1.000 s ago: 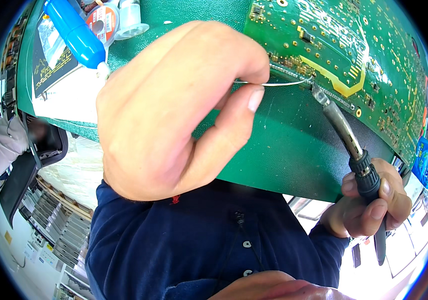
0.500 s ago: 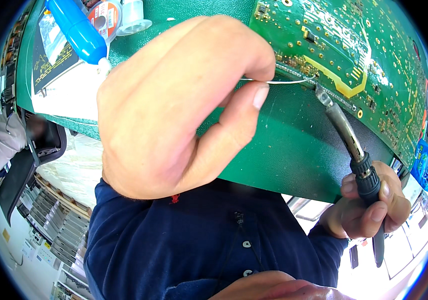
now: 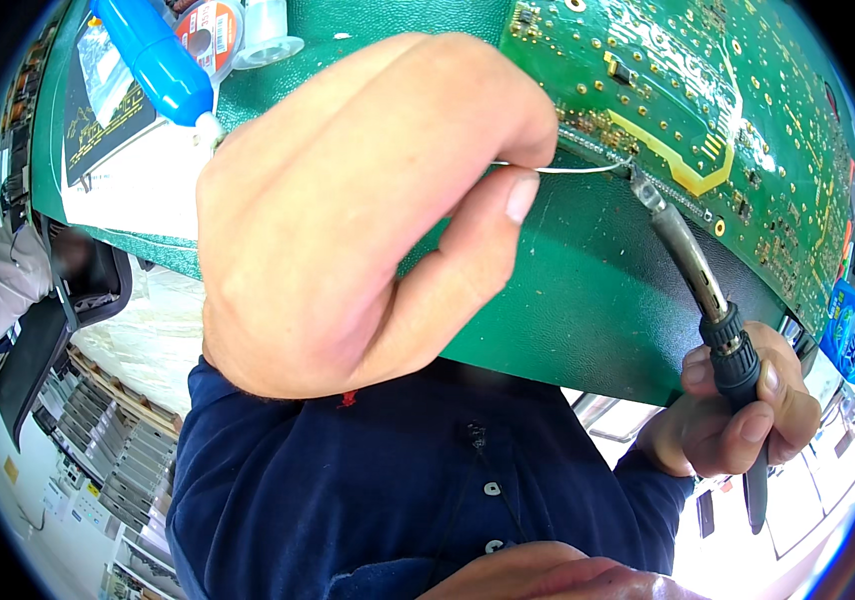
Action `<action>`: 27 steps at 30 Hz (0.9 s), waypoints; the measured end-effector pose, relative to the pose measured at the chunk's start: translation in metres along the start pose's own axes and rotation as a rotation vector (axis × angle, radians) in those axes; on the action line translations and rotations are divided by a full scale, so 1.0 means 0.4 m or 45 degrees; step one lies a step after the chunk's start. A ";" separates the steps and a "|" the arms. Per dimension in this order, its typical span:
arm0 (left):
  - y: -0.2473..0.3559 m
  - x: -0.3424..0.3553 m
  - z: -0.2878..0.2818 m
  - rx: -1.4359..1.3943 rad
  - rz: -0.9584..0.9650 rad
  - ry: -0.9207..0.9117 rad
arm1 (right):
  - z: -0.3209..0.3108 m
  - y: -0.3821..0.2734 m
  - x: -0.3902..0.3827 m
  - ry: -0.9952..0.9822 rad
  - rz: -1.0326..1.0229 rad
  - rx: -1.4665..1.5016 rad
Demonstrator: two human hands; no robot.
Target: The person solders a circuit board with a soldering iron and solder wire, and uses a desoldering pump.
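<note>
My left hand [image 3: 368, 210] is closed, pinching a thin silvery solder wire [image 3: 573, 171] between thumb and forefinger. The wire's free end reaches right to a row of metal joints along the near edge of a green circuit board [image 3: 648, 95]. My right hand [image 3: 763, 405] is wrapped round the dark handle of a soldering iron [image 3: 693, 260], low at the right. The iron slants up and to the left, its tip at the same row of joints, beside the wire's end. Whether the tip touches the wire is too small to tell.
A green mat [image 3: 588, 290] covers the table. At the upper left are a blue bottle [image 3: 158, 65], a solder spool [image 3: 210, 38], a clear plastic piece [image 3: 266, 40] and a white sheet [image 3: 133, 190]. A blue packet [image 3: 850, 330] lies far right. Another person's sleeve [image 3: 8, 280] shows at far left.
My left hand has shifted slightly to the right, and the solder wire now bows a little more downward. The soldering iron and my right hand have stayed nearly still.
</note>
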State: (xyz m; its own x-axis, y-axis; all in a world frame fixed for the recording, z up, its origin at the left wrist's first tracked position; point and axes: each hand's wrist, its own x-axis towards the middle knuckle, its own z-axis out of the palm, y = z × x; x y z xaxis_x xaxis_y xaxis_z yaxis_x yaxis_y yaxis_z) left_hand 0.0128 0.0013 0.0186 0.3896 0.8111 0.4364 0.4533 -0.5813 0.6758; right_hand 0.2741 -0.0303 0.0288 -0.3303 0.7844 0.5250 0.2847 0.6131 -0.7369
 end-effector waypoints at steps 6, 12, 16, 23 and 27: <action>-0.001 0.002 -0.002 -0.010 0.003 0.010 | 0.002 -0.004 0.003 0.003 0.017 -0.008; -0.018 -0.057 0.041 -0.091 -0.108 0.261 | -0.001 -0.008 0.000 -0.073 0.017 -0.001; -0.012 -0.015 -0.002 -0.064 -0.025 0.048 | 0.002 -0.007 -0.007 -0.083 0.006 -0.026; -0.015 -0.011 -0.015 -0.035 0.012 -0.040 | 0.010 -0.015 -0.009 -0.037 0.048 -0.049; -0.017 -0.007 -0.023 -0.015 0.026 -0.109 | 0.014 -0.027 -0.024 0.030 0.112 -0.039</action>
State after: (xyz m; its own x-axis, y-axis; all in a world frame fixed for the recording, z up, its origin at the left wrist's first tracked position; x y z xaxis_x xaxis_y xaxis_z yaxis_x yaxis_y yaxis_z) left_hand 0.0012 0.0037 0.0183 0.4662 0.7902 0.3978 0.4352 -0.5963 0.6745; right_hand 0.2691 -0.0448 0.0293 -0.2816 0.8372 0.4689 0.3389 0.5439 -0.7677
